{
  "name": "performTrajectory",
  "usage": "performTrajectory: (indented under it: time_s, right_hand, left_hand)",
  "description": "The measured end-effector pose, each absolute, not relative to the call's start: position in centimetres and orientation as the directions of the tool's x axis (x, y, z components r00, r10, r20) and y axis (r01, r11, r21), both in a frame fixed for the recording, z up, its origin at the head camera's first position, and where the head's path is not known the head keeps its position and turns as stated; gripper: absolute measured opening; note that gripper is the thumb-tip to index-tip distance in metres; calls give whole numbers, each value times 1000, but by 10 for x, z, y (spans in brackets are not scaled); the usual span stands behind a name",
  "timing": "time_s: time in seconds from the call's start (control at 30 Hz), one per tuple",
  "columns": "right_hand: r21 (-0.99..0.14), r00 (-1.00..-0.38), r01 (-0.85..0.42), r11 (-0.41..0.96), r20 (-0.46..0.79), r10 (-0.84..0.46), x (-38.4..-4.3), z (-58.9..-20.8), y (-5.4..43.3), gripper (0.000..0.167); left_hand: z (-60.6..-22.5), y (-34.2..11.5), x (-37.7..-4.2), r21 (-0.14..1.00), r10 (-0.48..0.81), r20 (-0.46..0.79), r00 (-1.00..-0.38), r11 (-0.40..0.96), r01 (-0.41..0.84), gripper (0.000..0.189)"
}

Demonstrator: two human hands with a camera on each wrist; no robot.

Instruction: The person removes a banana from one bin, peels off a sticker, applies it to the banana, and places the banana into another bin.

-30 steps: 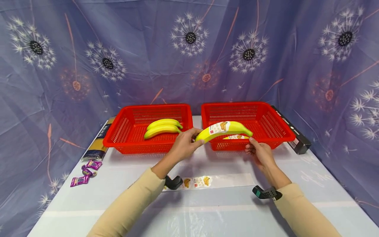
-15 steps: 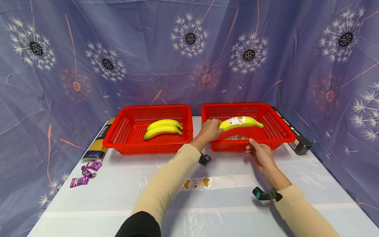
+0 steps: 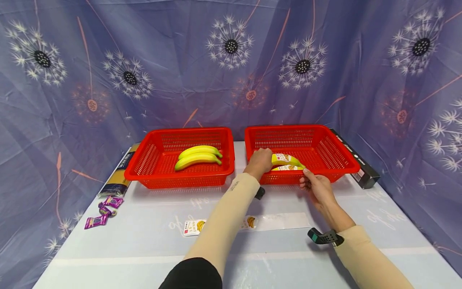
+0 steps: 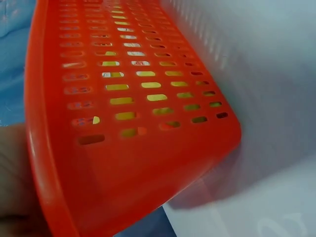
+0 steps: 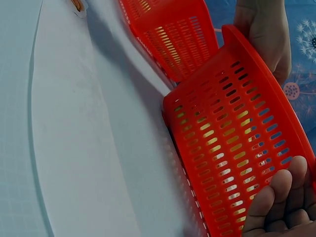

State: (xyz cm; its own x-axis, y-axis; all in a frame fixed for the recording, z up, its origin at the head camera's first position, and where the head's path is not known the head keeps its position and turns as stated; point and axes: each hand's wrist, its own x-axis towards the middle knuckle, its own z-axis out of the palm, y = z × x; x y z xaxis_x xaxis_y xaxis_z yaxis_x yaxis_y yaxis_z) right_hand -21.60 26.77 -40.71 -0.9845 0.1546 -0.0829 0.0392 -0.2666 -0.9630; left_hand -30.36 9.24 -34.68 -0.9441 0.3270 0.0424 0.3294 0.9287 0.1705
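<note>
My left hand (image 3: 260,162) reaches over the front wall of the right red basket (image 3: 286,127) and holds the end of a yellow banana (image 3: 285,159) with a white sticker. Its fingers are mostly hidden; the left wrist view shows part of the hand (image 4: 17,182) behind the rim. In front of the held banana, a second stickered banana (image 3: 288,167) lies inside, partly hidden by the rim. My right hand (image 3: 319,190) grips the same basket's front rim, thumb on top, with its curled fingers (image 5: 281,185) outside the wall.
The left red basket (image 3: 191,130) has two bananas (image 3: 198,157) without visible stickers. A strip of banana stickers (image 3: 285,220) lies in front, partly under my left arm. Purple sweets (image 3: 96,221) and a yellow packet (image 3: 117,180) are at left, a black box (image 3: 368,180) at right.
My left hand has carried the stickered banana from above the gap between the baskets rightward and down into the right basket. The right hand has stayed at the rim.
</note>
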Motion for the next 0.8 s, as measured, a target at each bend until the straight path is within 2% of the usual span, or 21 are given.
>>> performTrajectory:
  time_s: [0.23,0.5,0.63,0.8]
  right_hand:
    - [-970,-982,38,-240,-81,172,-216,-408,269,30]
    - [-975,-979,46,-216,-87,183,-217,-410,268,30]
    - [-973,-980,36,-227,-79,182,-217,-411,267,29]
    - [-972,-979,30,-233,-75,187,-216,-411,267,29]
  left_hand:
    - [-344,98,-302,99,291,-49,-956,953,285,35]
    - [-343,97,-302,101,277,-92,-956,958,268,32]
    - [-345,92,-302,153,330,-50,-943,935,319,28]
    - [-346,80,-297,269,436,102,-894,853,447,25]
